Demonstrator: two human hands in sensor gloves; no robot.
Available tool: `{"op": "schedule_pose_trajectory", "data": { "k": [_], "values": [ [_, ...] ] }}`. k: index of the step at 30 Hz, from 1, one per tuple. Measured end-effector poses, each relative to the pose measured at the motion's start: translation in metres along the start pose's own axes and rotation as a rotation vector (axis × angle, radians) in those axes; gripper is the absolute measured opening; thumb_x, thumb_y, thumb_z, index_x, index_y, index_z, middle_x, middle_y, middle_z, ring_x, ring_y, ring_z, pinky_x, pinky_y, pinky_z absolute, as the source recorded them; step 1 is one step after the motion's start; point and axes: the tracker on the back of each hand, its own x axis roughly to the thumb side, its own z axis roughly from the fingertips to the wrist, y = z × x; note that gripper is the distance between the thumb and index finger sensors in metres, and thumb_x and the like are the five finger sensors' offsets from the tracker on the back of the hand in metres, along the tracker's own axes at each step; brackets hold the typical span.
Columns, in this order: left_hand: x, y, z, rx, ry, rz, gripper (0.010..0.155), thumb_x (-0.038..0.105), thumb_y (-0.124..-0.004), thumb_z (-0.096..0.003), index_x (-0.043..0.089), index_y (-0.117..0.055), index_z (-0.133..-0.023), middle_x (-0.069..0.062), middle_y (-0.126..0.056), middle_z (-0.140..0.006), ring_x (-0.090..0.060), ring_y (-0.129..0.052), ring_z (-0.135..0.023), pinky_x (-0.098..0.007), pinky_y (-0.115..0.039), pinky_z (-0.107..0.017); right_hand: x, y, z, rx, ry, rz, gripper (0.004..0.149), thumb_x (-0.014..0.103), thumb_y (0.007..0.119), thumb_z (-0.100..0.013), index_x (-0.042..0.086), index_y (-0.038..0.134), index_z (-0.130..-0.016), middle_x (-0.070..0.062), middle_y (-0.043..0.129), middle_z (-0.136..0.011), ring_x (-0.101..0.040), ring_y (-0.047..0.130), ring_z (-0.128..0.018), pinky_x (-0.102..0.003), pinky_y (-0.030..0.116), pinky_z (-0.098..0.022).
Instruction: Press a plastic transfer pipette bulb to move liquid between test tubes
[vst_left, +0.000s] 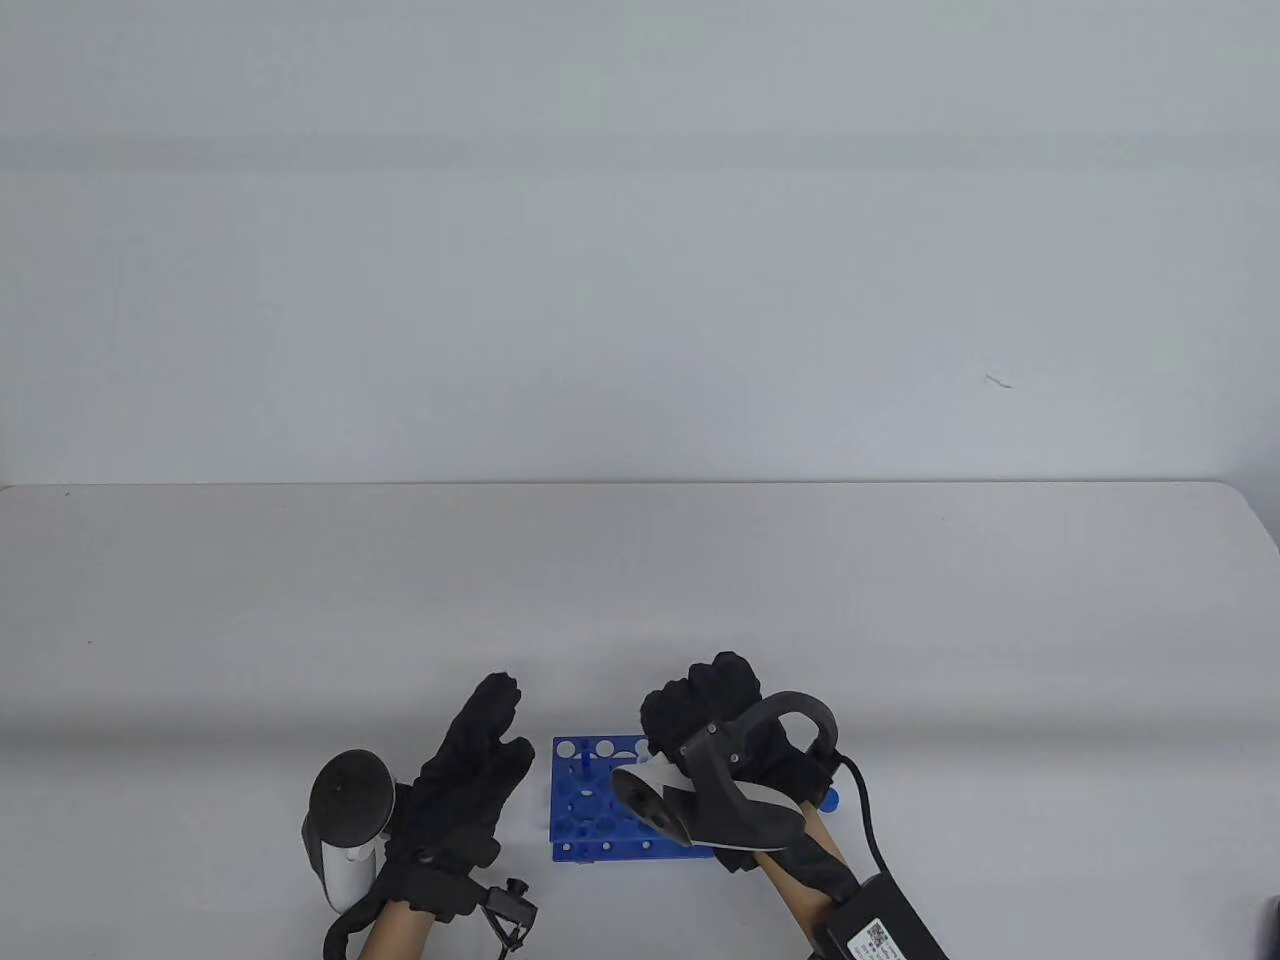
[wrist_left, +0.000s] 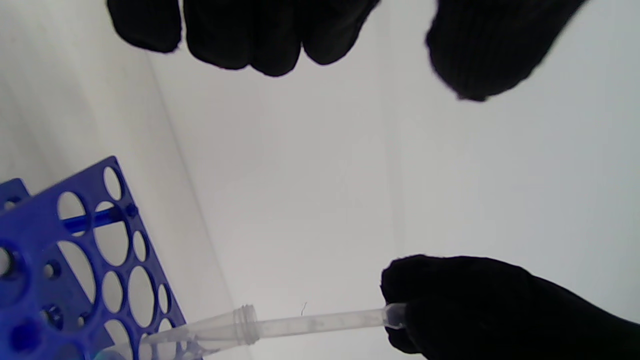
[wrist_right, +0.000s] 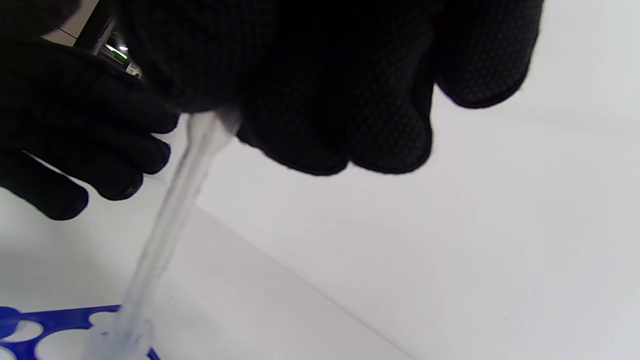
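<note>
The gloves (vst_left: 470, 770) are black knit cloth, matt, with a fine dotted grip texture on the right fingers (wrist_right: 390, 125). The rack (vst_left: 590, 800) is glossy blue plastic. The pipette (wrist_left: 320, 322) and tube (wrist_left: 220, 332) are clear, smooth plastic, slightly cloudy. The table (vst_left: 640, 600) looks matt and smooth, pale grey.

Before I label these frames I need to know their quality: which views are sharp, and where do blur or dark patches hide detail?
Table view: evenly lit, sharp, soft shadows beside the rack. Left wrist view: pipette and test tube readable; gloves featureless black against the bright background. Right wrist view: pipette stem smeared, its tip lost in blur; the right hand is underexposed.
</note>
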Motion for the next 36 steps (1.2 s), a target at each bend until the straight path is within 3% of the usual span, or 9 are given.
{"op": "schedule_pose_trajectory", "data": {
  "k": [8, 12, 18, 23, 31, 36],
  "values": [
    [0.0, 0.0, 0.0, 0.0, 0.001, -0.001, 0.088, 0.066, -0.066, -0.0473, 0.022, -0.037, -0.118, -0.013, -0.041, -0.124, -0.038, -0.045, -0.111, -0.062, -0.048, -0.081, -0.011, -0.007, 0.002, -0.021, 0.04, -0.055, 0.039, 0.038, 0.083, -0.03, 0.025, 0.093, -0.066, 0.007, 0.105, -0.051, -0.015, 0.102, -0.045, -0.05, 0.077, -0.057],
    [0.0, 0.0, 0.0, 0.0, 0.001, -0.001, 0.088, 0.066, -0.066, -0.0474, 0.022, -0.037, -0.118, -0.013, -0.041, -0.124, -0.038, -0.045, -0.111, -0.062, -0.048, -0.081, -0.025, -0.017, 0.004, 0.028, 0.067, -0.116, 0.042, 0.04, 0.084, -0.031, 0.025, 0.092, -0.07, 0.006, 0.105, -0.054, -0.015, 0.102, -0.046, -0.05, 0.077, -0.058],
    [0.0, 0.0, 0.0, 0.001, 0.0, -0.002, 0.088, 0.066, -0.066, -0.0473, 0.022, -0.037, -0.118, -0.013, -0.041, -0.124, -0.038, -0.045, -0.111, -0.062, -0.048, -0.081, -0.067, -0.05, 0.021, -0.007, 0.152, -0.266, 0.047, 0.039, 0.086, -0.032, 0.023, 0.089, -0.076, 0.004, 0.104, -0.06, -0.017, 0.1, -0.051, -0.052, 0.075, -0.059],
    [-0.001, 0.0, 0.0, -0.002, 0.003, -0.007, 0.088, 0.066, -0.066, -0.0473, 0.022, -0.037, -0.118, -0.013, -0.041, -0.124, -0.038, -0.045, -0.111, -0.061, -0.048, -0.081, -0.095, -0.067, 0.038, 0.1, 0.215, -0.291, 0.048, 0.037, 0.087, -0.034, 0.022, 0.088, -0.079, 0.003, 0.103, -0.064, -0.018, 0.1, -0.054, -0.053, 0.074, -0.06],
    [-0.001, 0.0, 0.0, 0.001, 0.007, -0.011, 0.088, 0.066, -0.066, -0.0473, 0.022, -0.037, -0.118, -0.013, -0.041, -0.124, -0.038, -0.045, -0.111, -0.061, -0.048, -0.081, -0.113, -0.061, 0.049, 0.243, 0.222, -0.326, 0.047, 0.035, 0.089, -0.034, 0.022, 0.088, -0.079, 0.003, 0.103, -0.063, -0.018, 0.1, -0.053, -0.053, 0.074, -0.06],
    [-0.001, -0.001, 0.001, -0.003, 0.009, -0.016, 0.088, 0.066, -0.066, -0.0472, 0.022, -0.037, -0.118, -0.013, -0.041, -0.124, -0.039, -0.045, -0.111, -0.061, -0.048, -0.081, -0.113, -0.054, 0.049, 0.268, 0.213, -0.32, 0.045, 0.035, 0.089, -0.033, 0.022, 0.09, -0.076, 0.004, 0.104, -0.06, -0.017, 0.1, -0.051, -0.053, 0.075, -0.059]
  ]
}}
